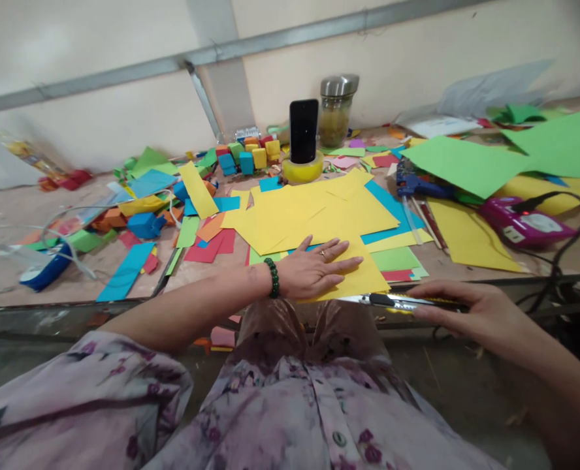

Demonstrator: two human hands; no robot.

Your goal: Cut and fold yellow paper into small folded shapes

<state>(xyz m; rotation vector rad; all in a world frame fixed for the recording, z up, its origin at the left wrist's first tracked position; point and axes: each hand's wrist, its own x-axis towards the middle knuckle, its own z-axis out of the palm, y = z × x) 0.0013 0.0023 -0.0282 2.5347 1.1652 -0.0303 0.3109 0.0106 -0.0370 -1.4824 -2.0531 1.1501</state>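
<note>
My left hand (314,266) lies flat with its fingers spread on a yellow paper sheet (363,267) at the table's front edge. In my right hand (471,310), to the right, is a utility knife (392,301) with its blade pointing left. The blade lies along the near edge of the yellow sheet; whether it cuts into the paper I cannot tell. Beyond my left hand, larger yellow sheets (290,212) overlap, with blue paper (388,209) showing from under them. Green paper (398,259) sticks out on the right.
A phone (303,130) stands in a yellow tape roll (302,170), near a lidded jar (336,114). Small folded paper blocks (247,161) cluster at the back. On the right are a blue glue gun (424,188) and a purple power strip (525,222) with a black cord.
</note>
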